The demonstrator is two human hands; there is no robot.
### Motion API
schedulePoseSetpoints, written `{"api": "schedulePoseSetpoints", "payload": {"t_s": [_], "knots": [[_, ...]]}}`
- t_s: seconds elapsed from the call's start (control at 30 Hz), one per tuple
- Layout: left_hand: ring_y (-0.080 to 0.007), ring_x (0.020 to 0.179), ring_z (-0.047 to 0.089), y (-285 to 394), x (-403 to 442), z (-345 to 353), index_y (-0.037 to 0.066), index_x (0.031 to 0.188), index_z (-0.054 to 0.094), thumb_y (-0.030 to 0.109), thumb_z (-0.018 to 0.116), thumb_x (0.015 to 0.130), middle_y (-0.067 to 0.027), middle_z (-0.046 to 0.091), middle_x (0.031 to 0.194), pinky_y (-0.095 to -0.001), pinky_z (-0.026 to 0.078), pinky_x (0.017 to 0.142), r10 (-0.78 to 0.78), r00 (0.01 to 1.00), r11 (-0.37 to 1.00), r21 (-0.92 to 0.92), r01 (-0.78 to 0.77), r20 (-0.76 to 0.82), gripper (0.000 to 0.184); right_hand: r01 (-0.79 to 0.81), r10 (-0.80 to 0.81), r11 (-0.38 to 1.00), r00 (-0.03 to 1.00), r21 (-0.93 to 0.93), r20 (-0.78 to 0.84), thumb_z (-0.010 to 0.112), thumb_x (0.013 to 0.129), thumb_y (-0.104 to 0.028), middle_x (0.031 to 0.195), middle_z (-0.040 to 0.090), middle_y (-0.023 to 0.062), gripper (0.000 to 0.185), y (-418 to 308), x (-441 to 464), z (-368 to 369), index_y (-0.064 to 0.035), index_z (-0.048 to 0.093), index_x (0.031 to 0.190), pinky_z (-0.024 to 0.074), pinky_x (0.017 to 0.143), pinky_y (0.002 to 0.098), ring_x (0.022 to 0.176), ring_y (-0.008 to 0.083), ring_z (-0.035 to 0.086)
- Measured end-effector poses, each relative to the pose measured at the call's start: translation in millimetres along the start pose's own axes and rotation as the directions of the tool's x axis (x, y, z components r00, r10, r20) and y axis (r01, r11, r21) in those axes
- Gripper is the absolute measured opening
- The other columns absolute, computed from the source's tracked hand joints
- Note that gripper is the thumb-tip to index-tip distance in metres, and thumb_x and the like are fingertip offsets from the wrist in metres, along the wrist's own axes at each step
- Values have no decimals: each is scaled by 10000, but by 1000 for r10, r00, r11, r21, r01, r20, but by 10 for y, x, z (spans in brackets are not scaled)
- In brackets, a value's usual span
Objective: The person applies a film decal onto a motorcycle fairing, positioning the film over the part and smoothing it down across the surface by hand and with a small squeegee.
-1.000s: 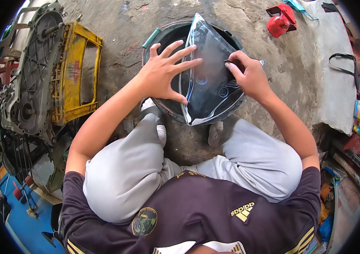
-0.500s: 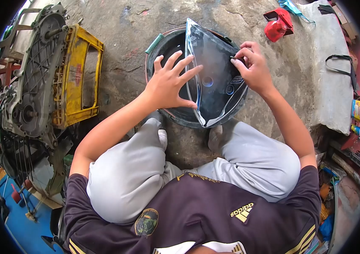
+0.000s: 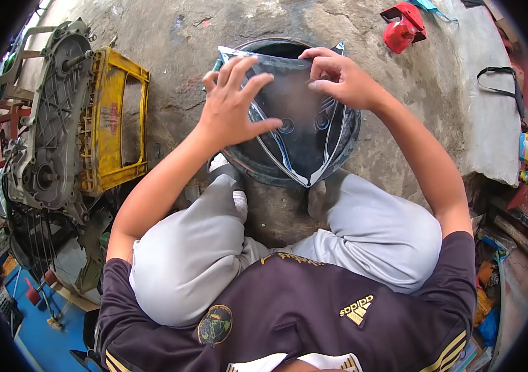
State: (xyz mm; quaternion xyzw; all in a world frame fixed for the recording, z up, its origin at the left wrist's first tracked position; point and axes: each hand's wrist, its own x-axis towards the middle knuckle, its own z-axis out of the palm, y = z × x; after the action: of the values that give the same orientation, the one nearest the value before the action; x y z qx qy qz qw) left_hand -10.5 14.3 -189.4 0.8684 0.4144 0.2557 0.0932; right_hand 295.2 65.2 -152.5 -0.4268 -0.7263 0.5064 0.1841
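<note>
A dark, glossy V-shaped panel (image 3: 301, 146), apparently a motorcycle fairing with silver and blue edging and two round marks, lies across a round black basin (image 3: 354, 139). Its point faces me. My left hand (image 3: 230, 105) is over the panel's left edge with its fingers spread, holding nothing; whether it touches the surface is unclear. Above the upper right part is my right hand (image 3: 344, 80), its fingers curled and thumb bent inward. Whatever lies within those fingers, if anything, is too dark to name.
To the left stand a yellow plastic crate (image 3: 115, 121) and a grey metal engine casing (image 3: 59, 111). A red glossy part (image 3: 402, 28) lies on the concrete floor at upper right, near a raised concrete ledge (image 3: 490, 133). My bent knees flank the basin's near side.
The panel has turned, its far end swinging left so that its broad face shows more. Both hands have shifted left, and the right one has risen slightly.
</note>
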Motion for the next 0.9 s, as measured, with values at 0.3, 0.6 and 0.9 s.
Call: {"api": "schedulePoseSetpoints", "payload": {"t_s": [0.3,0.6,0.9], "knots": [[-337,1408,514,-234,488,-28,215,1503,575,631,849,779,-120,587,1426,-564,263,1216,-16,986,1000,8,15,167,879,68,0,986,911,151,-412,761,957,-98,1428,561,97,148,501,-193,50,-37,628,946,533,866,290,960,102,639],[-352,999,680,-35,556,-279,116,1214,729,515,756,934,-116,694,1052,-483,454,1000,-316,945,945,-56,321,82,488,52,116,959,825,278,-553,718,1017,-100,1443,554,53,112,582,-337,-233,-83,609,1000,532,867,282,1029,113,647],[-394,1002,714,227,-64,-214,154,1395,670,318,752,957,-147,697,1105,-478,562,851,-428,869,890,-53,453,248,475,-200,261,957,907,209,-330,726,1020,-141,949,658,-14,104,135,-530,119,-64,655,1023,496,745,245,843,59,610]]}}
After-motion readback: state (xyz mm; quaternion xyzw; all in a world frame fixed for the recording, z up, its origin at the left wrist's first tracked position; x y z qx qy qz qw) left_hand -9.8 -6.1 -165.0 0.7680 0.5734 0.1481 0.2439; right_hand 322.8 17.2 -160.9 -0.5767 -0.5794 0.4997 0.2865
